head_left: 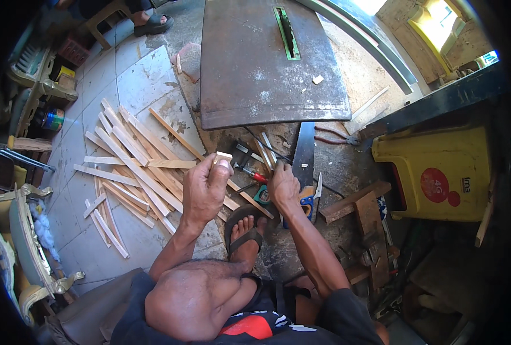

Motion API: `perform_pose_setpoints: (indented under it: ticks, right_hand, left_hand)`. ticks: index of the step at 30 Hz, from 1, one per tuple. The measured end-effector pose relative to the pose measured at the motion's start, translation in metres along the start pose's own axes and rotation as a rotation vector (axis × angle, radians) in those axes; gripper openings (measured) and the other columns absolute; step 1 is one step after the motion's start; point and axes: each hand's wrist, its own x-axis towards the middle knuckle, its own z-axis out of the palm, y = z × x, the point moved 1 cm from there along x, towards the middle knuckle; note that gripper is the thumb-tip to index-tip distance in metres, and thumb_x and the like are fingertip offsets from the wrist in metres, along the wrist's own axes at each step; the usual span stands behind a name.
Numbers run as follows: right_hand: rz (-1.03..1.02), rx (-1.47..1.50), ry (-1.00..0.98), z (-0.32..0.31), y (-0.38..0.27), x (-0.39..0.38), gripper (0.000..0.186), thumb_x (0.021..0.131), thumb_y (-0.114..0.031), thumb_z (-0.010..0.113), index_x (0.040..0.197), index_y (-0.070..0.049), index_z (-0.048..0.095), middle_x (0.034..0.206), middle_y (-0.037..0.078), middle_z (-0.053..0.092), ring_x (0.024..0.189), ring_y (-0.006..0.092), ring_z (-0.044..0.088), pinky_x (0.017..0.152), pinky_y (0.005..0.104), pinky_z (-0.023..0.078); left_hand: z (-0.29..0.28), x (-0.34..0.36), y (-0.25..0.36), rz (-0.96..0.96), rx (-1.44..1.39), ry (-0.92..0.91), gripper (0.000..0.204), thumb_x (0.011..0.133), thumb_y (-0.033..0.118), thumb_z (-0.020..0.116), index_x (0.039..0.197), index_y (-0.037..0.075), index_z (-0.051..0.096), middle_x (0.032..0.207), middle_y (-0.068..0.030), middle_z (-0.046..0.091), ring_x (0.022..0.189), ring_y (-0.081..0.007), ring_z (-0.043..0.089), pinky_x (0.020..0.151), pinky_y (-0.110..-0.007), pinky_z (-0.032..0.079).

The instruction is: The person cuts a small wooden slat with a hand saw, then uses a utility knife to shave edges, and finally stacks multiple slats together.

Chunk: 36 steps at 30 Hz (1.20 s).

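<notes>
The left hand (205, 187) is raised above the floor, and its fingers (223, 168) pinch a small pale wood block (223, 156) at the top. The right hand (283, 185) is lower, among the tools on the floor; its fingers are bent down, but I cannot tell if they grasp something. Just beside it lie a handsaw (303, 155) with a blue handle, a red-handled screwdriver (256, 175) and a green tape measure (261, 196). Many thin wood strips (130, 167) are scattered on the tiled floor (137, 80) to the left. A table saw top (255, 69) stands beyond the hands. The person's foot in a sandal (244, 229) rests between the arms.
</notes>
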Motion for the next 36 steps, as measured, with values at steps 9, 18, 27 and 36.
perform_pose_setpoints:
  ticks: [9,18,27,36]
  right_hand:
    - [-0.009,0.106,-0.196,-0.003,0.008,0.027,0.041,0.089,-0.031,0.070,0.122,-0.006,0.071,0.125,0.024,0.063,0.110,0.0421,0.067,0.095,0.0494,0.053]
    - [-0.517,0.600,0.051,-0.102,-0.035,-0.048,0.057,0.084,-0.009,0.069,0.141,-0.005,0.062,0.108,0.019,0.060,0.092,0.0317,0.063,0.083,0.0430,0.052]
    - [-0.579,0.310,-0.008,-0.194,-0.052,-0.040,0.060,0.093,-0.034,0.075,0.149,-0.024,0.058,0.084,0.012,0.067,0.067,0.0298,0.067,0.063,0.0434,0.053]
    - [-0.592,0.208,-0.097,-0.209,-0.043,-0.036,0.056,0.095,-0.040,0.072,0.148,-0.034,0.058,0.076,0.012,0.065,0.065,0.0305,0.066,0.062,0.0439,0.051]
  left_hand:
    - [-0.001,0.002,-0.003,0.013,0.081,-0.002,0.039,0.109,0.037,0.053,0.111,0.001,0.067,0.078,-0.0091,0.062,0.071,-0.0175,0.059,0.068,-0.036,0.048]
    - [-0.030,0.008,0.009,0.065,-0.229,-0.089,0.044,0.105,0.028,0.066,0.142,0.004,0.059,0.107,-0.0028,0.068,0.097,-0.0107,0.061,0.088,-0.027,0.050]
    - [-0.020,0.002,0.020,-0.040,-0.379,-0.276,0.046,0.101,0.022,0.069,0.139,-0.002,0.057,0.109,-0.0102,0.070,0.100,-0.0167,0.067,0.095,-0.033,0.053]
    - [-0.010,-0.001,0.025,-0.028,-0.368,-0.260,0.049,0.098,0.025,0.075,0.137,-0.001,0.060,0.107,-0.0083,0.070,0.094,-0.0128,0.066,0.087,-0.029,0.054]
